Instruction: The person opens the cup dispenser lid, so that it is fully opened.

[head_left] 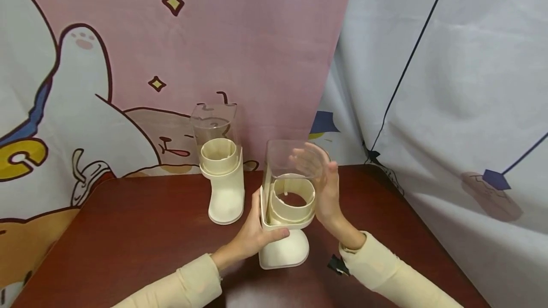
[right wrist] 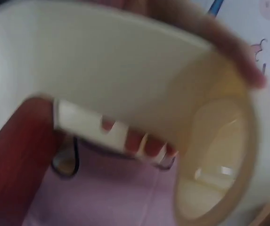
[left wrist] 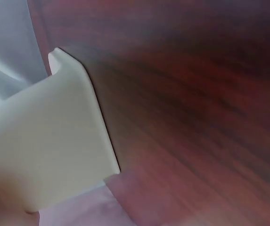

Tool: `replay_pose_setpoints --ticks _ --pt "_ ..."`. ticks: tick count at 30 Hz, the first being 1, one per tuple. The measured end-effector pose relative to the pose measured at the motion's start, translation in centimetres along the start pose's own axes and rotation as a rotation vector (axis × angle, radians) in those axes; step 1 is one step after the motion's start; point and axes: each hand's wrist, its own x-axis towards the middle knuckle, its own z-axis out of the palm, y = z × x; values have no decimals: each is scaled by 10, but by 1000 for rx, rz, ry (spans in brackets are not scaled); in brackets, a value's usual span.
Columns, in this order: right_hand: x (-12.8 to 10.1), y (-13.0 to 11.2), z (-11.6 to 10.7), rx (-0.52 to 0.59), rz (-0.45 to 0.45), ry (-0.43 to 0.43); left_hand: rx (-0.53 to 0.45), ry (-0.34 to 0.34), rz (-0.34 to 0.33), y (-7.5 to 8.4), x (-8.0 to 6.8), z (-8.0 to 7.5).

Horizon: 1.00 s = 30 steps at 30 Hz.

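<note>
A cream dispenser [head_left: 284, 251] with a clear square hopper [head_left: 282, 160] stands on the dark wooden table [head_left: 141, 232], near the front. My left hand [head_left: 257, 236] grips its cream neck from the left, thumb across the front. My right hand [head_left: 323, 189] holds the hopper's right side, and its fingers show through the clear plastic at the back. A cream ring [head_left: 293, 201] sits inside the hopper. The left wrist view shows only the cream base [left wrist: 50, 141] on the table [left wrist: 196, 94]. Blurred and close in the right wrist view is the ring [right wrist: 210, 165], with fingers [right wrist: 139, 141] behind it.
A second, matching dispenser [head_left: 222, 175] stands upright a little further back and to the left. A pink cartoon cloth [head_left: 235, 37] hangs behind the table and a pale grey cloth [head_left: 449, 84] closes the right side. The table's right edge runs close to my right sleeve [head_left: 385, 274].
</note>
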Motion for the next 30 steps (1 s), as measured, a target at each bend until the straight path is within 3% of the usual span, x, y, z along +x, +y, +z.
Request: replay_pose_setpoints --ticks 3,9,15,20,25,30 --pt "-2 6 -4 -19 -98 -71 47 -18 3 6 0 0" --pt "0 11 -6 -62 -141 -104 296 9 151 10 1 -1" --pt "1 12 -5 44 -141 -166 222 -7 226 3 1 -3" --pt "0 12 -3 77 -169 -179 269 35 312 -1 1 -1" --pt "2 12 0 118 -165 -172 317 69 339 -3 4 -4" --pt "7 12 1 101 -173 -166 332 60 347 -4 10 -7"
